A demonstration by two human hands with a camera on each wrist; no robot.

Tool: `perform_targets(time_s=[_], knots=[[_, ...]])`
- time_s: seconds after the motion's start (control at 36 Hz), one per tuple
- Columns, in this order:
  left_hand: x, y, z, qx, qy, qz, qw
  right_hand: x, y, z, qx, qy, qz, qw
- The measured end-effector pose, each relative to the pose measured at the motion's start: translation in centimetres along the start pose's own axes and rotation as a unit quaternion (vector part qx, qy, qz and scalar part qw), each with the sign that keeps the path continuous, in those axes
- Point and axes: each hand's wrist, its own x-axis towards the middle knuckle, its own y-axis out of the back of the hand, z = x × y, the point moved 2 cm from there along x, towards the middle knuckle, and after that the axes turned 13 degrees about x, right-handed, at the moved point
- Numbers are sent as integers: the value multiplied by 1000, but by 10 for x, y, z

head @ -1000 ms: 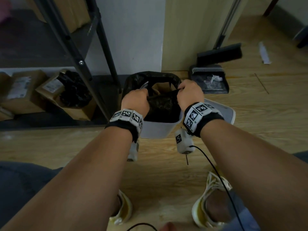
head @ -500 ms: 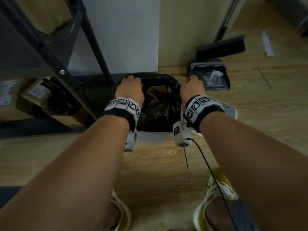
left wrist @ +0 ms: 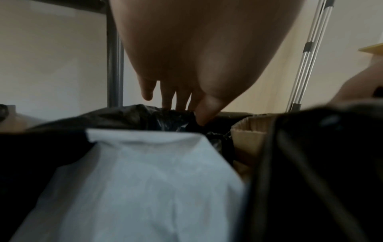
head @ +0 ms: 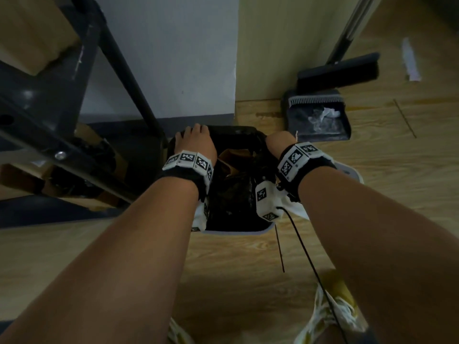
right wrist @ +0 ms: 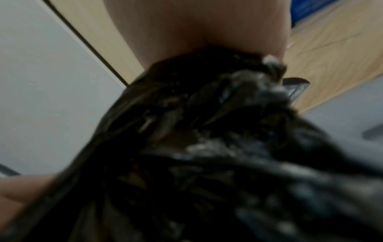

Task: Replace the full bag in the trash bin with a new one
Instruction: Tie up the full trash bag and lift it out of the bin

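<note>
The trash bin [head: 236, 229], a pale plastic one, stands on the wooden floor [head: 372, 155] against the foot of the wall [head: 161, 58], just right of a dark metal shelf leg [head: 129, 70]. A black bag [head: 238, 192] lines it, its edge folded over the far rim, and brown cardboard [head: 233, 157] shows among the rubbish inside (the bag looks well filled). The left hand [head: 195, 142] lies on the far left corner of the bin, its fingers [left wrist: 182, 99] reaching down over the rim; in the left wrist view the fingertips and thumb meet the crumpled black film at the rim and seem to pinch a fold of it, with the bin's white wall [left wrist: 145, 172] below. The right hand [head: 279, 142] is at the far right corner, mostly hidden behind its wristband in the head view; the right wrist view shows bunched black plastic [right wrist: 207, 131] gathered right under the palm, so the hand appears closed round a handful of the bag, though the fingers themselves cannot be seen. Both wrists wear black bands with square printed markers, and a thin black cable [head: 308, 256] trails from the right one. A dustpan [head: 320, 120] holding scraps and a broom head [head: 337, 73] stand beside the wall to the right of the bin. Yellow-and-white shoes [head: 332, 316] show at the bottom edge.
</note>
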Motion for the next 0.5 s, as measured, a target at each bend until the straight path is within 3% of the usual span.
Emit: perform_targets(time_s=[0.08,0.28,0.33,0.39,0.5], knots=[[0,-2,-1,-12,2,17,1000,4,1,4,84,18,28,996],[-4,-1,-5,-28,1,26,999,0,0,5,109,32,100,989],[-5,-1,-7,-30,-1,20,999,-3,-1,2,71,27,97,992],[-6,0,-7,-32,2,15,999,0,-3,3,100,16,104,989],[-10,1,-8,-42,3,2,999,2,-4,0,119,77,141,980]])
